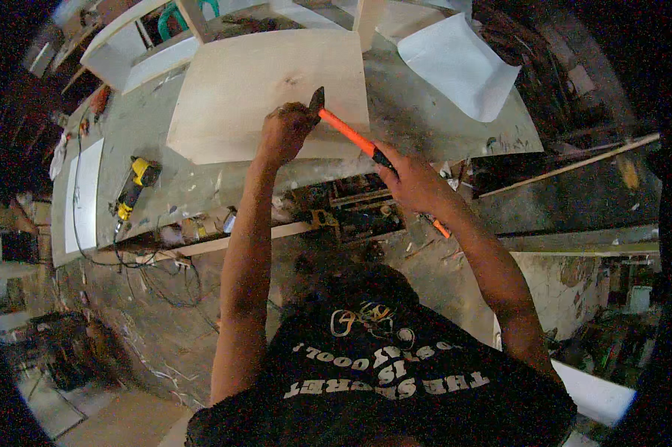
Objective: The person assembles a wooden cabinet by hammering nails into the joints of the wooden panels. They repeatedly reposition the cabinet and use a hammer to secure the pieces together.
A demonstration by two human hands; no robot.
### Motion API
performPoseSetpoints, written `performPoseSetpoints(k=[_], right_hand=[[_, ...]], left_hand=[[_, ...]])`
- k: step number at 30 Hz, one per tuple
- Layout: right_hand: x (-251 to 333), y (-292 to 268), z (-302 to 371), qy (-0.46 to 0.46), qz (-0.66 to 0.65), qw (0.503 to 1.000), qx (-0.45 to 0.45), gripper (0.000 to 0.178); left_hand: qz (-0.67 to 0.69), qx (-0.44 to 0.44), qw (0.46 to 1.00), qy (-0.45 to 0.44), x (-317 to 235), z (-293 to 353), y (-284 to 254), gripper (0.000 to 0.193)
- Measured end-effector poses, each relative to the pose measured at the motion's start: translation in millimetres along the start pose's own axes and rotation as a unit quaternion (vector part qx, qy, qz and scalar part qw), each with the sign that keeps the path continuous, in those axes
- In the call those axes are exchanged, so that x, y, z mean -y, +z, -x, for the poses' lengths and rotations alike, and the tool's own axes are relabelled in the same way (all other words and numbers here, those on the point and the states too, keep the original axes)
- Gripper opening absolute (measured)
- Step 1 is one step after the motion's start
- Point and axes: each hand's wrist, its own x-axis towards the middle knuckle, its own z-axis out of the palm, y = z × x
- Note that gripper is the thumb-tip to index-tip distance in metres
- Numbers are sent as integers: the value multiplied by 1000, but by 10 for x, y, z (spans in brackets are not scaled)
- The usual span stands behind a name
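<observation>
My right hand [412, 179] is wrapped round the black grip of a hammer [347, 132] with an orange shaft and a dark head. The handle's orange end sticks out below that hand. The hammer's head is right beside my left hand [285, 134], over a pale wooden board [235, 97] lying on the workbench. The left fingers are curled together above the board near its front edge. Whatever they may hold is hidden or too small to make out.
A yellow and black power tool [136, 186] lies on the workbench [165, 141] to the left, its cord hanging down. A white panel [86, 197] lies at the bench's left end. A curled white sheet [463, 67] rests at the back right. Wooden framing [369, 22] stands behind the board.
</observation>
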Motion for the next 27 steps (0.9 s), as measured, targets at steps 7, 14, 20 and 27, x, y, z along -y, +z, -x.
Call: performPoseSetpoints(k=[7, 14, 20, 27], right_hand=[[69, 15, 62, 97, -5, 994, 59, 51], [212, 49, 79, 159, -25, 987, -14, 48], [391, -32, -81, 180, 82, 977, 86, 49], [382, 86, 2, 136, 108, 984, 31, 50]], left_hand=[[-164, 83, 983, 10, 75, -74, 47, 23], [-137, -1, 989, 58, 226, 221, -181, 53], [-200, 37, 979, 30, 353, 298, -158, 66], [-214, 25, 976, 36, 431, 306, -83, 67]])
